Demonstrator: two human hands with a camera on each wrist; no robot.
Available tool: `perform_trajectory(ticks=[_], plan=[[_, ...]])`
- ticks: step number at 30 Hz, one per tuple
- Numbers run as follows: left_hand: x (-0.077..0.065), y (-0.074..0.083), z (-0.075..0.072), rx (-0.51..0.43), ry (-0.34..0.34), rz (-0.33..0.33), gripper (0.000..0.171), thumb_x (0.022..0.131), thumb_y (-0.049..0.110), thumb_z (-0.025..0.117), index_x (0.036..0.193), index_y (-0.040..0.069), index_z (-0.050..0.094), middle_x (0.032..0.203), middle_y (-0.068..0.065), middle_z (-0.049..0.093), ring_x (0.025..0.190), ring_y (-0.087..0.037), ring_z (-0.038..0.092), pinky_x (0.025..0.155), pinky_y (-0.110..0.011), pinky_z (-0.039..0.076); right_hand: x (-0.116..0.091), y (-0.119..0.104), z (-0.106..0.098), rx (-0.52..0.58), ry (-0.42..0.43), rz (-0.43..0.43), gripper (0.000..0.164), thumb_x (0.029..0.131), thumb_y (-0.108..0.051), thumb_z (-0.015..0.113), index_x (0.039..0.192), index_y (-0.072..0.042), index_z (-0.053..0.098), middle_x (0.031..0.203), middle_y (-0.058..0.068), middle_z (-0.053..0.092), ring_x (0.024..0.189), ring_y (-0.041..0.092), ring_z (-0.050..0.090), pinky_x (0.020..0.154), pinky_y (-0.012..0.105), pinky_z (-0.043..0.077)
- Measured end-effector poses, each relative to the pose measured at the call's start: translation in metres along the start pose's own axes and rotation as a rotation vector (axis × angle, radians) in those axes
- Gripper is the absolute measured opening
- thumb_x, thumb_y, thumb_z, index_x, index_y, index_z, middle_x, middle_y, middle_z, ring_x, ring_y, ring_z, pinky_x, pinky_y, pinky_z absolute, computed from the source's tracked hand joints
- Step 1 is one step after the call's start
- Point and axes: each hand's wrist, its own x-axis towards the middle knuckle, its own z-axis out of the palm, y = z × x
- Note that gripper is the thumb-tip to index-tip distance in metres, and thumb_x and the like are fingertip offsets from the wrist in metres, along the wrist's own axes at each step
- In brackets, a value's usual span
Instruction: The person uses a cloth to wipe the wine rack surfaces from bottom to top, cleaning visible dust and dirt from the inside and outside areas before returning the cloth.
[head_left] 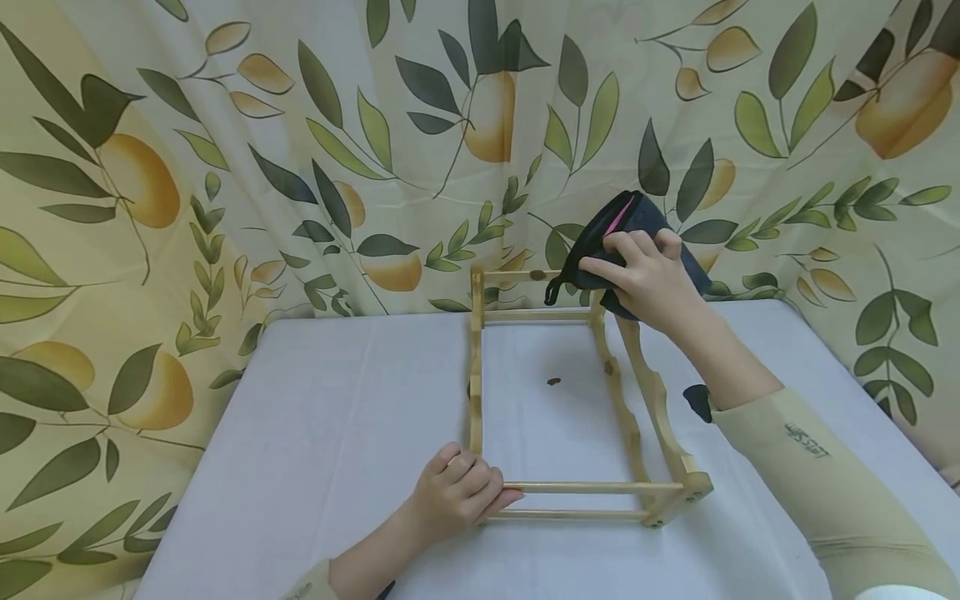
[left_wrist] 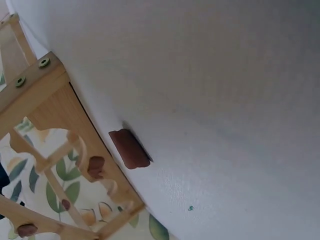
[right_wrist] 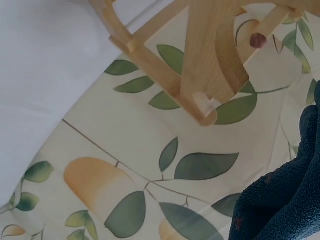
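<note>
My right hand (head_left: 645, 271) grips a dark navy zippered pouch (head_left: 651, 218) with a strip of pink along its opening, above the far right part of a wooden rack (head_left: 592, 488). A fuzzy dark blue piece of the pouch (right_wrist: 285, 200) also enters the right wrist view. The rack stands on the white table and has wavy-edged side rails (head_left: 651, 400) joined by crossbars. At its near left corner, my left hand (head_left: 463, 497) holds the frame, fingers curled over it. Neither hand appears in the wrist views.
Small brown patches mark the rack, such as one patch (left_wrist: 96, 166) on a rail. A brown piece (left_wrist: 130, 149) shows against the white surface beside the rack. A white cloth (head_left: 360, 417) covers the table. Behind it hangs a curtain (head_left: 420, 225) printed with fruit and leaves.
</note>
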Motion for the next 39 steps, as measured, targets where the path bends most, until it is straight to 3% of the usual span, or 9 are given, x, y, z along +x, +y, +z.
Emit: perform_trajectory(ticks=[7,14,20,26,34,39], plan=[[-0.013,-0.004,0.007,-0.114,-0.024,0.009,0.032,0.092,0.038,0.042,0.069,0.017,0.049,0.071,0.004,0.046,0.066,-0.012,0.042,0.068,-0.027,0.032,0.014,-0.001,0.017,0.038,-0.120,-0.027,0.054,0.068,0.015,0.066,0.110,-0.016,0.058,0.106,0.017,0.048,0.092,0.034,0.041,0.076,0.052,0.018],[-0.028,-0.015,0.014,-0.235,-0.067,-0.031,0.038,0.089,0.045,0.037,0.079,0.013,0.054,0.083,0.000,0.056,0.072,-0.016,0.047,0.071,-0.032,0.033,0.023,-0.001,0.044,0.021,-0.245,-0.071,0.048,0.075,0.011,0.063,0.112,-0.018,0.059,0.108,0.013,0.048,0.094,0.029,0.042,0.078,0.048,0.021],[-0.027,-0.020,0.017,-0.241,-0.037,0.012,0.029,0.086,0.037,0.039,0.072,0.015,0.053,0.078,0.001,0.058,0.070,-0.015,0.050,0.068,-0.030,0.035,0.025,-0.002,0.061,-0.011,-0.518,-0.060,0.053,0.080,0.013,0.058,0.119,-0.022,0.056,0.118,0.011,0.046,0.103,0.026,0.042,0.089,0.048,0.027],[-0.021,-0.022,0.017,-0.244,0.001,0.029,0.027,0.085,0.032,0.038,0.068,0.015,0.049,0.074,0.001,0.056,0.066,-0.013,0.049,0.067,-0.027,0.035,0.031,0.001,0.076,-0.043,-0.796,-0.066,0.064,0.080,0.013,0.058,0.133,-0.022,0.045,0.139,0.014,0.037,0.126,0.031,0.036,0.104,0.051,0.020],[-0.024,-0.018,0.019,-0.262,0.010,0.003,0.024,0.085,0.029,0.039,0.068,0.015,0.048,0.073,0.002,0.054,0.066,-0.013,0.049,0.068,-0.028,0.034,0.031,0.008,0.096,-0.143,-0.858,-0.127,0.068,0.079,0.009,0.063,0.136,-0.022,0.042,0.141,0.014,0.036,0.127,0.030,0.034,0.105,0.050,0.021],[-0.027,-0.015,0.021,-0.282,0.008,-0.019,0.025,0.085,0.029,0.039,0.068,0.015,0.049,0.073,0.001,0.055,0.067,-0.014,0.050,0.070,-0.029,0.035,0.024,0.011,0.104,-0.218,-0.833,-0.135,0.067,0.079,0.004,0.065,0.134,-0.025,0.041,0.137,0.012,0.038,0.122,0.030,0.036,0.101,0.048,0.028]])
